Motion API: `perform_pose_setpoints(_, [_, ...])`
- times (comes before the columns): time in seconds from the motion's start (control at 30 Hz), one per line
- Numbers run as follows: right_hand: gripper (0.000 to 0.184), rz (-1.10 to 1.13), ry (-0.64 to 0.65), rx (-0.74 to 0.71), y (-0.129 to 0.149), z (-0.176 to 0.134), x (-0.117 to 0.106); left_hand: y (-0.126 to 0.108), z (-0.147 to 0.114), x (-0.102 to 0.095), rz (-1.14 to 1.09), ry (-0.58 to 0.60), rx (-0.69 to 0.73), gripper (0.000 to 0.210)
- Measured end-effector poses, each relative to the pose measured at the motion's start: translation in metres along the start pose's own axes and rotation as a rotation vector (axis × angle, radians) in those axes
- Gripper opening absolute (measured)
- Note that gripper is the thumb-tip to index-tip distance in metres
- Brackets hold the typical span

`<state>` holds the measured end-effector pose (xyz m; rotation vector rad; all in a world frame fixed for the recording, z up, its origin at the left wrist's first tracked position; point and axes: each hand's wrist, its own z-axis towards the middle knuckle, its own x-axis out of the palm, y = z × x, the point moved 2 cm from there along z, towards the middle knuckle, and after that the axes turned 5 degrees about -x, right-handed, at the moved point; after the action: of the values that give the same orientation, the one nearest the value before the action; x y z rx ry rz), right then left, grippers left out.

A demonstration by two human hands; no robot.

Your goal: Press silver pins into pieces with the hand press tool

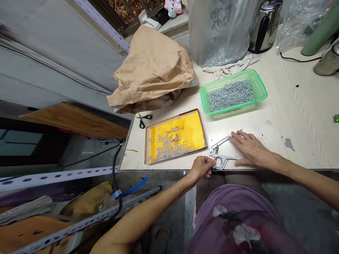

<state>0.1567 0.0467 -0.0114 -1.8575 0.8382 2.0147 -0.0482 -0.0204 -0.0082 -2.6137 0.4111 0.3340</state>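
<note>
A grey metal hand press like snap pliers (pixel 224 160), with a coil spring and a small red part, lies at the table's front edge. My right hand (pixel 250 148) spans its spread handles, fingers over the upper one and thumb by the lower one. At its jaw end, my left hand (pixel 203 166) is closed in a pinch; what sits between the fingertips is hidden. Left of the press, small silver metal pins (pixel 169 148) lie scattered in a shallow cardboard tray (pixel 146 146) with a yellow lining. A green plastic basket (pixel 261 79) behind holds many similar pieces.
Scissors (pixel 143 120) with dark green handles lie left of the tray. Behind stand a crumpled brown paper bag (pixel 156 67), a large clear plastic bag (pixel 219 31) over a cloth (pixel 235 67), and a steel kettle (pixel 266 26). A perforated metal rail (pixel 66 174) runs at lower left.
</note>
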Motion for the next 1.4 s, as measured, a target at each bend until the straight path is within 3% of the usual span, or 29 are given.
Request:
perform_pose_setpoints(0.17, [0.094,-0.022,0.083,-0.003,-0.004,0.012,-0.003,-0.001,0.001,0.001,-0.001,-0.010,0.006,0.009])
perform_pose_setpoints(0.3, [0.075,0.003,0.096,-0.008,0.001,0.012,-0.004,0.007,0.004,-0.001,0.098,-0.016,0.052,0.014])
perform_pose_setpoints(0.37, [0.059,0.039,0.078,0.003,0.004,0.010,-0.003,0.011,0.002,-0.003,0.231,-0.111,0.219,0.017])
perform_pose_setpoints(0.5, [0.047,0.077,0.043,-0.004,0.007,0.005,0.000,0.002,-0.005,0.004,0.586,-0.396,0.807,0.016])
perform_pose_setpoints(0.57, [0.046,0.059,0.035,-0.014,0.009,0.003,0.001,-0.009,-0.002,0.014,0.768,-0.370,1.015,0.027])
perform_pose_setpoints(0.63, [0.045,0.033,0.030,-0.019,0.009,0.003,0.002,-0.023,0.006,0.024,0.910,-0.290,1.117,0.045])
perform_pose_setpoints(0.73, [0.052,-0.005,0.040,0.004,0.009,0.000,0.001,-0.041,0.016,0.032,1.044,-0.200,1.098,0.061])
perform_pose_setpoints(0.83, [0.057,-0.068,0.056,0.071,0.009,-0.004,-0.001,-0.051,0.016,0.032,1.119,-0.176,1.034,0.059])
perform_pose_setpoints(1.03, [0.010,-0.120,0.082,0.090,0.023,0.001,0.005,-0.051,0.014,0.031,1.136,-0.227,0.978,0.028])
perform_pose_setpoints(1.17, [0.025,-0.052,0.079,0.035,0.028,0.005,0.011,-0.049,0.020,0.031,1.095,-0.255,0.961,0.016])
perform_pose_setpoints(1.33, [0.011,-0.052,0.058,0.053,0.014,0.004,0.004,-0.041,0.023,0.032,0.991,-0.323,1.007,0.026])
perform_pose_setpoints(1.4, [0.032,-0.035,0.045,0.030,0.005,0.002,-0.003,-0.030,0.022,0.036,0.903,-0.382,1.085,0.033])
